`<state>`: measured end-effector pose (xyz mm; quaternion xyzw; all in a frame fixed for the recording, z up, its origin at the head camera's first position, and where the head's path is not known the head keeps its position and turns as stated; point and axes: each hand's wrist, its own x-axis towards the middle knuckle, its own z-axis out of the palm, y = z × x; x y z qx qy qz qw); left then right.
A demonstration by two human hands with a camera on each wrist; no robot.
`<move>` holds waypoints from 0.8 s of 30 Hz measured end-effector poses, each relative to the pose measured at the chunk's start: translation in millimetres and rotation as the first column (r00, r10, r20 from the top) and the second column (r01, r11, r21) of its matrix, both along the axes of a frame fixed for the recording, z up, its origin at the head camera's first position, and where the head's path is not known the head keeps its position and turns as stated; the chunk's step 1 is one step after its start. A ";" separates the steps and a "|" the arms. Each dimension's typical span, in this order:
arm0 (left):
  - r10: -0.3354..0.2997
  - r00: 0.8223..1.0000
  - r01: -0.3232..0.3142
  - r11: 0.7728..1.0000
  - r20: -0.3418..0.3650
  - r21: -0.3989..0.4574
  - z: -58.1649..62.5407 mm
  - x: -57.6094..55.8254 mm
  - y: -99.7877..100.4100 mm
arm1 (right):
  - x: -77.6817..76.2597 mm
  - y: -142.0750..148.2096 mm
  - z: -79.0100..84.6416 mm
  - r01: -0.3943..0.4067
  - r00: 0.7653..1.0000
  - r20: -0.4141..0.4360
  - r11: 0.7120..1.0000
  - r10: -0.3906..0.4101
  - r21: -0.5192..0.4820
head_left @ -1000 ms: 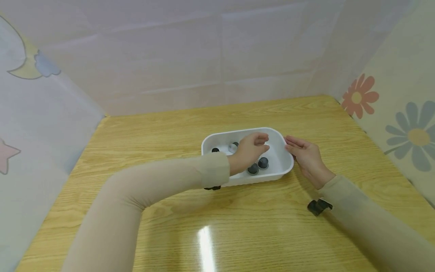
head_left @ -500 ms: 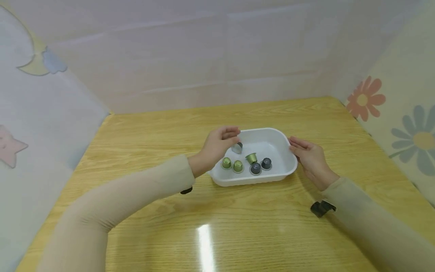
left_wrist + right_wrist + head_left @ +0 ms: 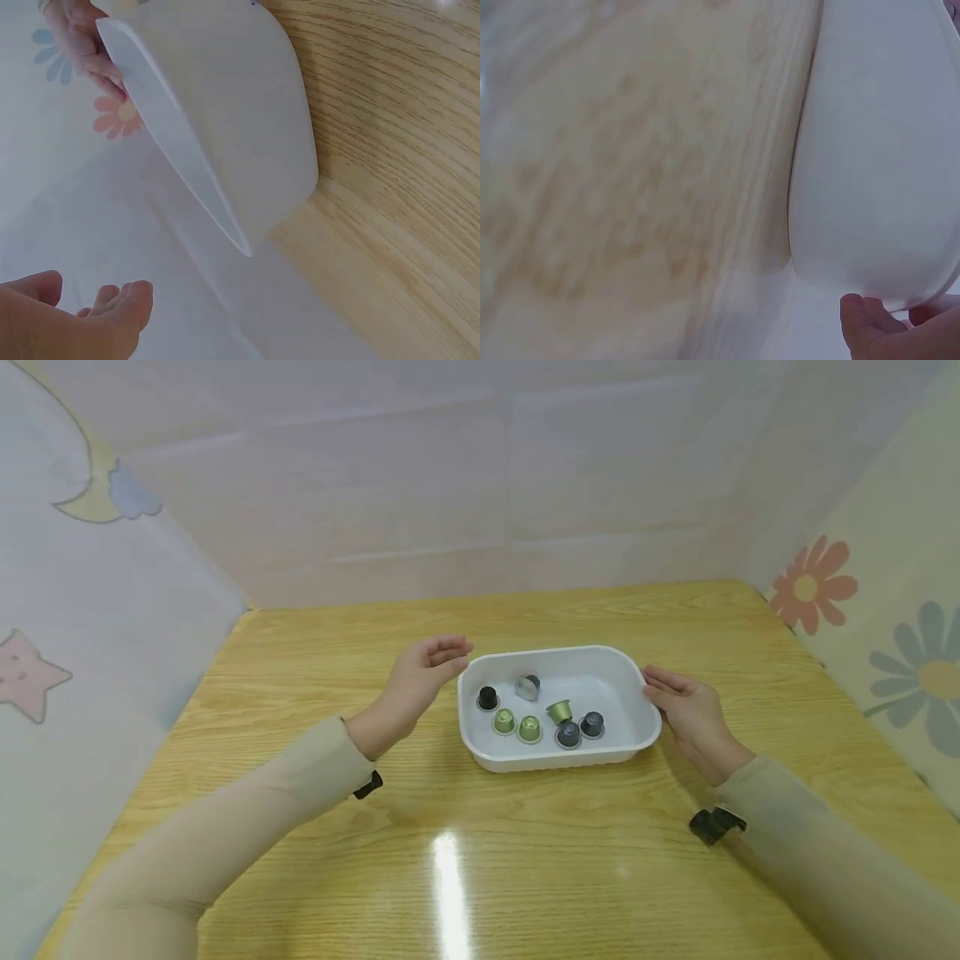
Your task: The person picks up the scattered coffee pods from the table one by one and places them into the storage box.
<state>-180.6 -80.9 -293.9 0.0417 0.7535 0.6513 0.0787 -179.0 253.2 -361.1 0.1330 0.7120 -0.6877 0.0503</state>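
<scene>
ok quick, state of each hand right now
Left hand: open, holding nothing.
Right hand: at the right end of the white tray; whether it grips cannot be told.

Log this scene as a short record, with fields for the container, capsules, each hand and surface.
Container: white tray
Green capsules: three, one tipped
Dark grey capsules: two, rims down
Black capsule: one, toward tray's left
Pale-lidded capsule: one, tipped
Left hand: beside tray, apart
Right hand: touching tray's right end
Surface: wooden table

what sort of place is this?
Probably an improvised indoor filming booth: a wood-grain table below a creased pale backdrop, flanked by a moon-and-star sheet and a flower-printed sheet.
</scene>
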 end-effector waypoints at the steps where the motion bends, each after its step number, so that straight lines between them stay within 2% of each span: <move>1: 0.003 1.000 -0.003 1.000 -0.002 -0.001 0.7 0.6 -2.5 | -0.1 0.0 0.3 -0.001 1.000 0.005 1.000 0.001 0.003; 8: 0.013 1.000 -0.013 1.000 0.003 -0.004 3.0 4.3 -15.3 | -1.5 -0.2 0.2 -0.017 1.000 0.019 0.999 0.016 0.052; 17: 0.038 0.999 -0.038 0.999 0.009 0.013 1.6 6.0 -25.3 | -1.5 0.2 -0.9 -0.018 1.000 0.010 0.999 0.017 0.048; 24: 0.039 0.998 -0.039 0.999 0.039 0.014 -0.5 8.5 -35.3 | -2.0 0.1 -0.3 -0.010 1.000 0.020 0.999 0.009 0.040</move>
